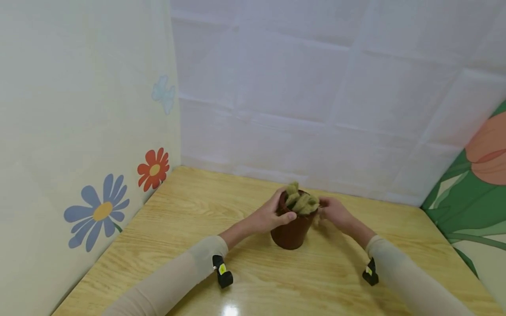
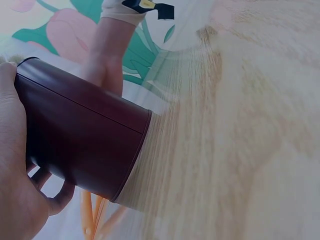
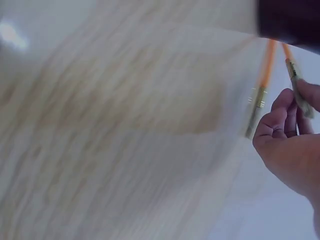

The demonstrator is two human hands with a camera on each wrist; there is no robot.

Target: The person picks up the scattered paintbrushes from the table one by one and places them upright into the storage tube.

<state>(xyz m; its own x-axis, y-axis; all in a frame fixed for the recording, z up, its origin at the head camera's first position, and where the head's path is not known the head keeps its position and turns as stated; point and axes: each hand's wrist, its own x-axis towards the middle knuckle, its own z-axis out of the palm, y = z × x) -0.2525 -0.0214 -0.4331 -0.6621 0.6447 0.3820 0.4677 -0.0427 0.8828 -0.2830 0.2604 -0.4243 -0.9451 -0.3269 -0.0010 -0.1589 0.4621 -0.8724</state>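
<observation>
A dark red-brown pot (image 1: 292,232) stands upright on the wooden table (image 1: 189,245), filled with olive-tan chunks (image 1: 302,202). My left hand (image 1: 272,213) grips the pot's left rim and side, fingers wrapped round it (image 2: 85,145). My right hand (image 1: 336,213) is at the right rim, touching the chunks. In the right wrist view its fingers (image 3: 280,120) are curled, and a thin orange stick (image 3: 296,82) with a greenish end seems pinched in them. A second orange stick (image 3: 262,85) lies just beside it. The head view hides both sticks.
A cream wall with printed flowers (image 1: 99,210) closes the left side. A white panelled wall (image 1: 316,109) is at the back, and a tulip-printed panel (image 1: 474,197) on the right. Bare wooden tabletop lies in front of the pot.
</observation>
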